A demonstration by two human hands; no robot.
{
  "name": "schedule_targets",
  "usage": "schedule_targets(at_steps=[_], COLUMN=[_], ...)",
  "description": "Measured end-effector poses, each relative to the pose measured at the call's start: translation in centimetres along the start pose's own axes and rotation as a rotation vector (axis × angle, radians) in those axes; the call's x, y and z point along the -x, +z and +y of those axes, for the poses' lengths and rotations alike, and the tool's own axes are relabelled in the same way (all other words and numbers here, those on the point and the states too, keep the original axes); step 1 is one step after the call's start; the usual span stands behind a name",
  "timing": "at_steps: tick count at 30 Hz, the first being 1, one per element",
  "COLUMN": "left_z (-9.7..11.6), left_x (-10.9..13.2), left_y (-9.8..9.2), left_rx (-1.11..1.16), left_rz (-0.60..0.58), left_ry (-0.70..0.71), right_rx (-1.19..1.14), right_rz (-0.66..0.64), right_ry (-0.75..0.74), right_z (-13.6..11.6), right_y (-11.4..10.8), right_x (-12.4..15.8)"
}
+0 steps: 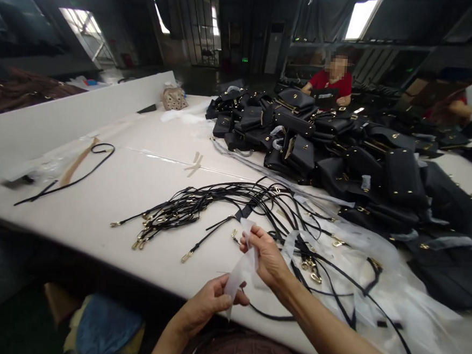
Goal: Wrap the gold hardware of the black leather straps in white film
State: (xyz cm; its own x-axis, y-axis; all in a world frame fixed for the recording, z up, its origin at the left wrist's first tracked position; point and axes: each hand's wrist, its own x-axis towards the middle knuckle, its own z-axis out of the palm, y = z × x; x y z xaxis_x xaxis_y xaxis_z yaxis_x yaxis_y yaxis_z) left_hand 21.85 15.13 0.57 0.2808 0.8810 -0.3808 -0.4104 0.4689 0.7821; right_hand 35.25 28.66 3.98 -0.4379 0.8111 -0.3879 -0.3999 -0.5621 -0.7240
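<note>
A strip of thin translucent white wrapping (242, 269) stretches between my two hands above the table's near edge. My left hand (213, 299) pinches its lower end. Higher up and to the right, the fingers of my right hand (263, 252) close on its upper part. A black strap (267, 313) runs past close by my hands; whether the wrapping encloses any of it I cannot tell. Just beyond lies a bunch of thin black straps (186, 200) with gold snap hooks (138, 241). More white wrapping (369, 262) is spread to the right, among further straps.
Black handbags (298, 149) are heaped at the far right of the white table (159, 166). A single strap (84, 176) lies at the left, near a low white partition (83, 104). A co-worker in red (327, 86) sits beyond the heap. A blue-covered seat (108, 327) stands below the edge.
</note>
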Motion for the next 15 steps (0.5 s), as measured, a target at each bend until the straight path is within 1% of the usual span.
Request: schedule_targets(at_steps=[2, 4, 6, 8, 10, 11, 13, 15], left_z=[-0.4, -1.1, -1.9, -2.4, -2.3, -1.9, -0.6, 1.1], left_x=[0.7, 1.4, 2.2, 3.5, 5.3, 6.4, 9.1, 11.8], left_y=[-0.3, -1.2, -2.6, -4.4, -6.3, -7.3, -9.4, -11.4], left_rx=[-0.010, 0.020, 0.086, 0.206, 0.336, 0.378, 0.396, 0.354], left_rz=[0.064, 0.182, 0.371, 0.623, 0.874, 0.975, 1.114, 1.201], left_ry=[-0.016, 0.027, 0.105, 0.191, 0.282, 0.318, 0.348, 0.325], right_rx=[-0.033, -0.047, -0.033, 0.017, 0.112, 0.179, 0.345, 0.536], right_rz=[0.031, 0.046, 0.044, 0.028, -0.014, -0.052, -0.168, -0.317], right_ry=[-0.014, -0.019, -0.007, 0.037, 0.134, 0.209, 0.400, 0.582], right_z=[-0.3, -0.4, 0.0, 1.3, 3.4, 4.8, 7.4, 9.6], right_y=[0.0, -0.1, -0.3, -0.4, -0.7, -0.8, -1.4, -2.1], right_x=[-1.2, -2.1, -2.4, -1.9, -0.6, 0.3, 2.2, 3.5])
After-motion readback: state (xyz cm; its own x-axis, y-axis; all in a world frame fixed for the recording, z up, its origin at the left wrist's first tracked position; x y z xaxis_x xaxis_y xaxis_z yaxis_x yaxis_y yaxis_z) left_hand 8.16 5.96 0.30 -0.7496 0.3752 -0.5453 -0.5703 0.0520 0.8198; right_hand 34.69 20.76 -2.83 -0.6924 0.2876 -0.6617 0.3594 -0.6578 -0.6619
